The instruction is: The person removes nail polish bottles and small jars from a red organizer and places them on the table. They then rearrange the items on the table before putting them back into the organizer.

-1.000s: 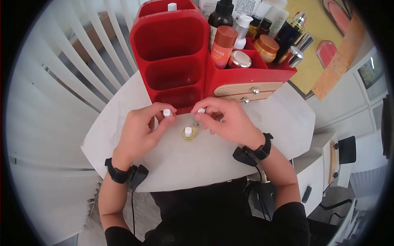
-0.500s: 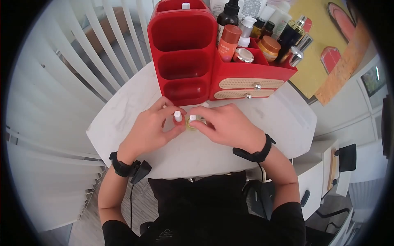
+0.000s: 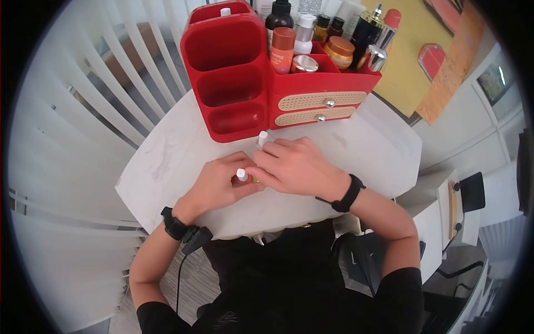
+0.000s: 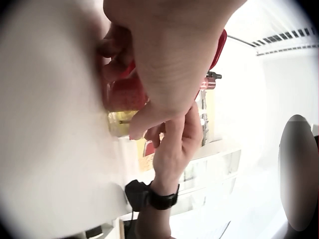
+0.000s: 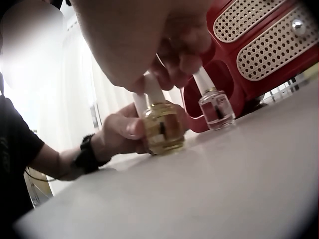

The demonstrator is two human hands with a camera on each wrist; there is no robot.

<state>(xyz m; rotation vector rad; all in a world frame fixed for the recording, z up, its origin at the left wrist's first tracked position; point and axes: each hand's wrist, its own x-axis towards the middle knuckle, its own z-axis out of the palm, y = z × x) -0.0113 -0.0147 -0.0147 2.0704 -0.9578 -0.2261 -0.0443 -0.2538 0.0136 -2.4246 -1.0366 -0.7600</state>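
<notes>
Change: since half a second ago your two hands have drawn closer together, your right hand now lying partly over your left; the clear bottle stands out beyond your right fingers, toward the red organizer.
Head view, left hand: your left hand (image 3: 219, 186) rests on the white worktop (image 3: 167, 156), fingers curled round a small bottle whose white cap (image 3: 242, 175) sticks up between thumb and forefinger.
Head view, right hand: your right hand (image 3: 295, 167) lies just beside the left, touching it, fingers bent down over the bottles; a second white cap (image 3: 262, 138) shows just past its fingertips.
Head view, beyond the fingers: the red organizer (image 3: 233, 83) stands on the far side of both hands, with two woven drawers (image 3: 320, 108) and cosmetic jars and bottles (image 3: 311, 39) in its back section.
Left wrist view: your left hand (image 4: 164, 64) is curled over a red bottle (image 4: 124, 94); just below the fingertips sits the yellow bottle (image 4: 122, 122), and your right hand (image 4: 174, 144) reaches in to touch there.
Right wrist view: your right fingers (image 5: 172, 67) pinch the cap of the yellow bottle (image 5: 162, 127), which stands on the worktop; the clear bottle (image 5: 216, 107) stands just beside it, its cap also against your fingers; your left hand (image 5: 122, 132) sits right behind the yellow bottle.
</notes>
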